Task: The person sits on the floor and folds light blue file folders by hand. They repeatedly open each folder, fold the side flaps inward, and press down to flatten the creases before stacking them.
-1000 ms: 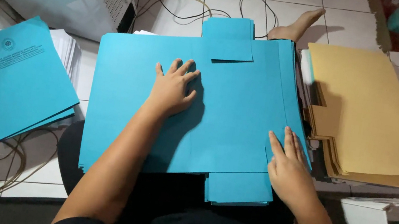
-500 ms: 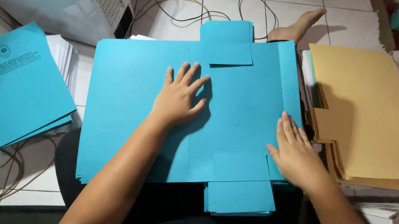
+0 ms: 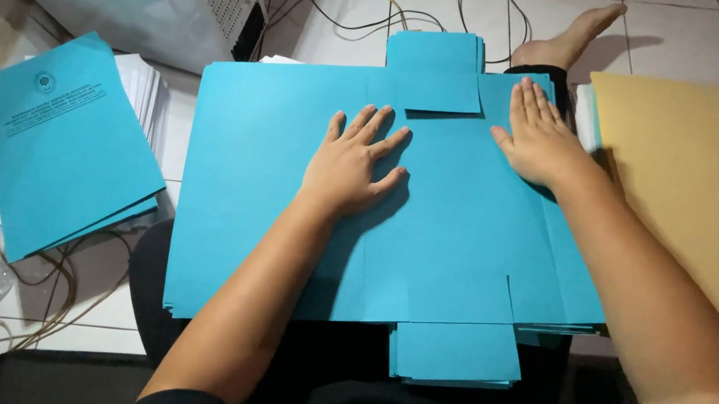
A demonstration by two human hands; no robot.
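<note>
**Both palms flat on the blue folder stack**

Left hand (image 3: 351,164) lies spread, fingers open, on the middle of the blue folder stack (image 3: 264,197) across the lap. Right hand (image 3: 537,142) presses flat near the stack's top right edge — fingers straight, gripping nothing. Tan folders (image 3: 717,191) lie just right; printed blue covers (image 3: 61,140) sit left.

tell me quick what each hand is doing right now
Left hand: open, flat on the blue folder stack.
Right hand: open, flat on its upper right.
</note>
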